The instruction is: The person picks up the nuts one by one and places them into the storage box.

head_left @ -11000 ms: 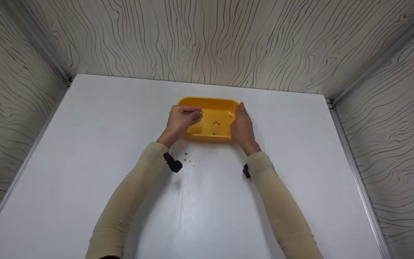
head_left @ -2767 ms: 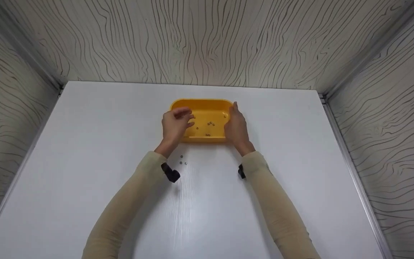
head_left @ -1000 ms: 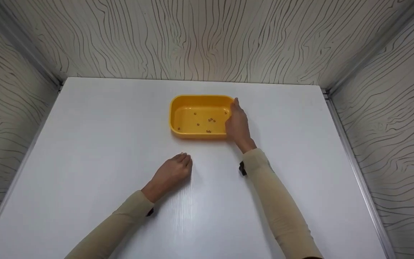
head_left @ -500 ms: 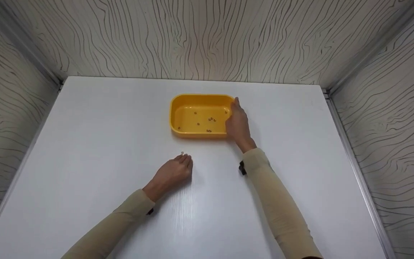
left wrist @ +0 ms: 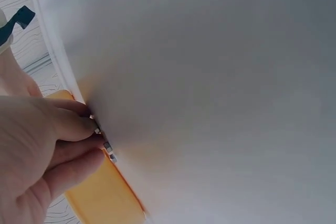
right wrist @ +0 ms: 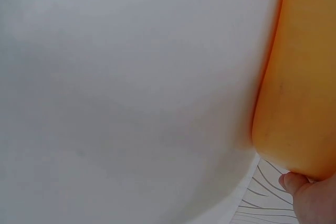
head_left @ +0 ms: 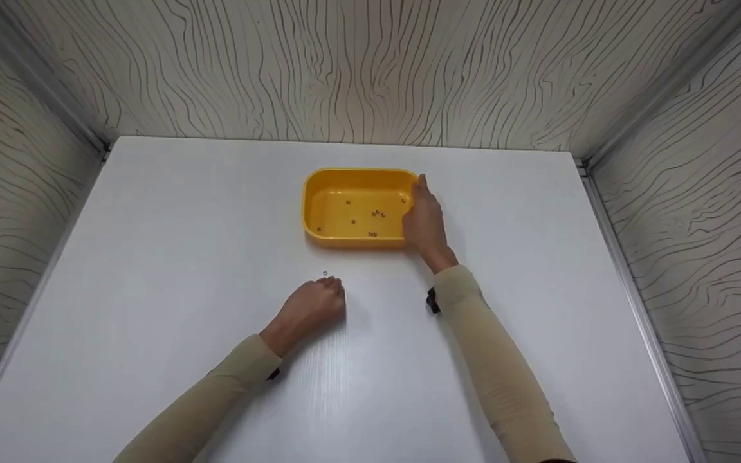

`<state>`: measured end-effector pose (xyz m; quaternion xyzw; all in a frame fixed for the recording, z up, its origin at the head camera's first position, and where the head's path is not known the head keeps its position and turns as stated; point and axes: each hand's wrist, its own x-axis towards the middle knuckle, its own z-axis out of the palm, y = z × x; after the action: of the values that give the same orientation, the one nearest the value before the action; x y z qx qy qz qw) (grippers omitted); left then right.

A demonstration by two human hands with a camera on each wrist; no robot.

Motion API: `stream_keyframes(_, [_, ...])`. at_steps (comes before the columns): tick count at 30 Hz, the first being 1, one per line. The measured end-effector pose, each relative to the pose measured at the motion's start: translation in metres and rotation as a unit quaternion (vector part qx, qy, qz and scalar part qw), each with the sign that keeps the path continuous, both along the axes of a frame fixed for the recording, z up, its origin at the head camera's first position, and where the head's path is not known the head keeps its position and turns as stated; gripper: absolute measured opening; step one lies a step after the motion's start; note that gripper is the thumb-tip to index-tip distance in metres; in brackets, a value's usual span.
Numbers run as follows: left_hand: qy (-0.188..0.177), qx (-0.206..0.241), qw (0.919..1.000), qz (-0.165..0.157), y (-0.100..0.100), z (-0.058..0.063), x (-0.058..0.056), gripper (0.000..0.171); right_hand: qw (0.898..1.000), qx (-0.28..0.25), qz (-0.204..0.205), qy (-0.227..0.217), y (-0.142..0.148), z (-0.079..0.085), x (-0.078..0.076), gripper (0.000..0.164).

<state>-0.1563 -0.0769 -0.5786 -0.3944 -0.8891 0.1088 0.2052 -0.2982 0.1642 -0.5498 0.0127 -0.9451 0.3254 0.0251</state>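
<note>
My left hand [head_left: 309,307] is down on the white table, fingers curled together. In the left wrist view, thumb and fingers [left wrist: 79,125] close on a small metal nut [left wrist: 97,130] at their tips. Right beside the fingertips lie more nuts [left wrist: 108,148]. A loose nut [head_left: 325,272] shows just beyond the fingers in the head view. My right hand [head_left: 426,222] grips the right end of the yellow plastic tray [head_left: 357,243], its thumb over the rim. Several nuts [head_left: 377,213] lie scattered on the tray floor. The right wrist view shows the tray's outer wall [right wrist: 299,77].
The white table [head_left: 184,244] spreads around both hands. A wood-grain patterned panel [head_left: 345,71] stands along its far edge, with matching panels at both sides. The tray sits a hand's length beyond my left fingers.
Since 2.8 s ago, my left hand has come from over the tray to the nuts on the table. The tray holds more nuts than 11 s ago. The right hand keeps its grip.
</note>
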Motion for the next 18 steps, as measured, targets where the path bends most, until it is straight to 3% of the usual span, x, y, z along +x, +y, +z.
stream_keyframes(9, [-0.005,-0.006,0.9999,-0.011,0.0015,0.0049,-0.0033,0.013,1.0,-0.011,-0.001,0.0,-0.0008,-0.0013,0.0004,0.059])
stream_keyframes(18, [0.02,-0.002,0.9991,-0.037,-0.0036,0.006,-0.0076,0.012,1.0,-0.007,0.009,0.017,0.0009,-0.0009,-0.0002,0.06])
